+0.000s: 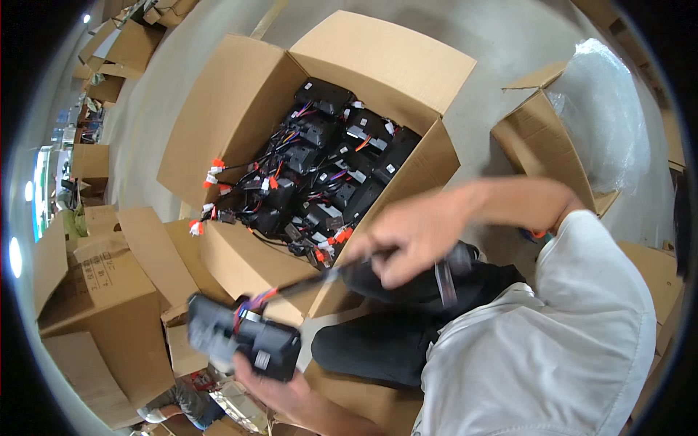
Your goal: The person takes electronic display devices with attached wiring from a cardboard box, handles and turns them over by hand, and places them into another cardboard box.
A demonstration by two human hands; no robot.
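My left hand (273, 389) holds a black electronic unit (280, 338) from beneath, low and left of centre. Out of the unit comes a wire harness (309, 282) with coloured strands near its base and a dark sleeve farther along. My right hand (418, 232), smeared by motion, is closed round the far part of that harness and pulls it out to the right. A narrow, shiny strip (446, 283) hangs below the right hand; its kind is unclear. Ahead stands an open cardboard box (236, 109) with several similar black units (313, 131) inside, their wires and white and orange connectors (214, 171) tangled among them.
At the left are more open cardboard boxes (102, 291). Another carton (542, 138) with clear plastic wrap (607, 116) stands at the right. My dark-trousered knee (371, 349) is close to the box's near side. Part of another person (182, 403) shows at the lower left.
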